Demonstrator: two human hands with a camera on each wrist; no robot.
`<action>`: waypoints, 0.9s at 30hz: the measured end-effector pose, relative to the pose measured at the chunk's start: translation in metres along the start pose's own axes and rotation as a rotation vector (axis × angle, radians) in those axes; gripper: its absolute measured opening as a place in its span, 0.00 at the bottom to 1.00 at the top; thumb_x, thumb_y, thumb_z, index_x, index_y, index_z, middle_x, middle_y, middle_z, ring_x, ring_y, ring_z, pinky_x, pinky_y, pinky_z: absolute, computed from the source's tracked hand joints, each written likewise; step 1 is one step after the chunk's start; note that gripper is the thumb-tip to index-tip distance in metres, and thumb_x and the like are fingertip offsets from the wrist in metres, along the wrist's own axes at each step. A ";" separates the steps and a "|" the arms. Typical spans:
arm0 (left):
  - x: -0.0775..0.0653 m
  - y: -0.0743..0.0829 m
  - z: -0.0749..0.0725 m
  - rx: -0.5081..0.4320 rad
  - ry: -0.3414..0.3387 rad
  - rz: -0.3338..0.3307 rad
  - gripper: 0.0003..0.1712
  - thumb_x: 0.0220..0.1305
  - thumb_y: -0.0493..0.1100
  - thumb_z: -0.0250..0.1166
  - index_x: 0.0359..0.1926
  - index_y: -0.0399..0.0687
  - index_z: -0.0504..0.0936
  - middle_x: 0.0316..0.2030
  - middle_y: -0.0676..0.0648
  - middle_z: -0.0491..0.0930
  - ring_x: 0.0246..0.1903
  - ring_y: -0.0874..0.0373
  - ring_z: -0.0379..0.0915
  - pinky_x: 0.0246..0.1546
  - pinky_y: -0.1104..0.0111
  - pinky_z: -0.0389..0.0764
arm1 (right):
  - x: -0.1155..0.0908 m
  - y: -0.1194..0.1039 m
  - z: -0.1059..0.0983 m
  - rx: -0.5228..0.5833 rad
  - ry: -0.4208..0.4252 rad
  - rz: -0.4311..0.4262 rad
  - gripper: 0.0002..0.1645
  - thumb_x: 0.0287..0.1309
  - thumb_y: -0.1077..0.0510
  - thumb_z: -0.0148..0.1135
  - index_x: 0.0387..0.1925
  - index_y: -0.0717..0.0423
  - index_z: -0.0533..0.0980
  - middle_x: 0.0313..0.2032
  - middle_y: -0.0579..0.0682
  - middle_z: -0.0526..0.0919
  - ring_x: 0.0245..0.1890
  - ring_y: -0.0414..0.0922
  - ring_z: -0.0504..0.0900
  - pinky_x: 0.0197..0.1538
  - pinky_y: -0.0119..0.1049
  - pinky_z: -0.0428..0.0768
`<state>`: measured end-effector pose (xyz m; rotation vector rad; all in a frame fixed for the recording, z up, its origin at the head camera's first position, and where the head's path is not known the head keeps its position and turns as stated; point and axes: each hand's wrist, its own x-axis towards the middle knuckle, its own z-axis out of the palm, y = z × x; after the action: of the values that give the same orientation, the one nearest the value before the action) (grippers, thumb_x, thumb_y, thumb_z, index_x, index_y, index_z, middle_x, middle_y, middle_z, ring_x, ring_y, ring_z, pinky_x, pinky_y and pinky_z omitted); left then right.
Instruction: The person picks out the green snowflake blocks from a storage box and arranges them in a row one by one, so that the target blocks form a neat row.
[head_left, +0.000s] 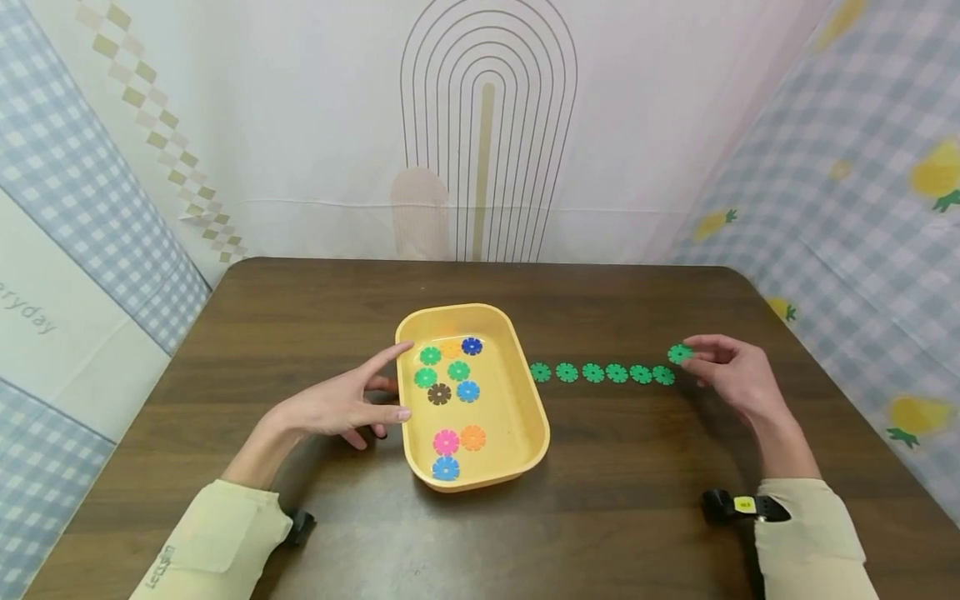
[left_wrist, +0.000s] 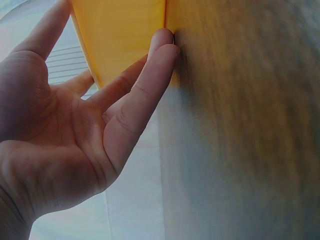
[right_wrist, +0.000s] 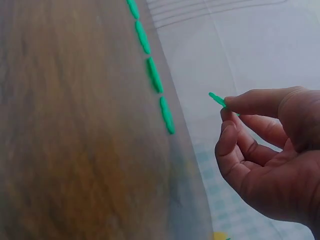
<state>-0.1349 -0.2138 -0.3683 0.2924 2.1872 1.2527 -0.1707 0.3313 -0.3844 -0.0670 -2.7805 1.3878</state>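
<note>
Between right thumb and fingertips, my right hand pinches a green notched plastic disc. In the right wrist view, this disc is seen edge-on, held above the table. Just left of it, several matching green discs lie flat in a row. My left hand is at the left side of a yellow tray, index fingertip and thumb tip at its rim, fingers loosely extended. The left wrist view shows the other fingers low beside the tray's outer wall.
Inside the tray lie loose discs: green, blue, dark blue, brown, pink and orange. A dark wooden table bears everything. Patterned cloth hangs behind and at both sides.
</note>
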 end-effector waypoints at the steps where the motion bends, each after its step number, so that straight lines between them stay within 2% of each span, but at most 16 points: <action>1: 0.000 0.000 0.000 0.000 0.000 0.000 0.58 0.70 0.55 0.72 0.85 0.73 0.40 0.74 0.31 0.64 0.40 0.48 0.82 0.38 0.56 0.88 | 0.000 0.002 0.000 -0.001 -0.004 0.004 0.25 0.71 0.56 0.68 0.62 0.67 0.77 0.34 0.27 0.82 0.31 0.38 0.83 0.37 0.33 0.84; 4: 0.000 0.000 0.000 0.002 0.001 0.000 0.58 0.70 0.55 0.72 0.84 0.74 0.40 0.74 0.31 0.64 0.40 0.48 0.82 0.38 0.56 0.88 | 0.001 0.006 -0.001 -0.008 -0.019 0.013 0.25 0.72 0.57 0.67 0.63 0.67 0.76 0.35 0.30 0.83 0.32 0.36 0.82 0.36 0.33 0.84; 9: 0.001 0.000 0.000 0.003 0.003 -0.003 0.58 0.70 0.55 0.72 0.84 0.74 0.40 0.73 0.31 0.64 0.40 0.48 0.82 0.38 0.56 0.88 | 0.002 0.012 0.000 -0.023 -0.023 0.019 0.24 0.73 0.58 0.66 0.63 0.67 0.76 0.40 0.42 0.86 0.34 0.34 0.81 0.37 0.33 0.85; 17: 0.001 -0.001 0.000 0.006 0.003 -0.001 0.58 0.69 0.57 0.72 0.84 0.74 0.40 0.73 0.31 0.64 0.40 0.49 0.82 0.38 0.56 0.89 | 0.003 0.019 -0.004 -0.027 -0.032 0.035 0.24 0.73 0.59 0.64 0.64 0.67 0.76 0.39 0.33 0.82 0.36 0.34 0.82 0.38 0.33 0.86; 27: 0.001 0.000 0.000 0.008 -0.001 -0.006 0.58 0.71 0.55 0.72 0.84 0.74 0.39 0.74 0.31 0.63 0.40 0.48 0.82 0.39 0.56 0.89 | 0.004 0.026 -0.006 -0.061 -0.033 0.063 0.23 0.72 0.63 0.62 0.65 0.70 0.76 0.38 0.44 0.84 0.32 0.36 0.81 0.35 0.34 0.85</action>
<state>-0.1355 -0.2136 -0.3685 0.2893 2.1912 1.2398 -0.1737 0.3523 -0.4014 -0.1352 -2.8718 1.3296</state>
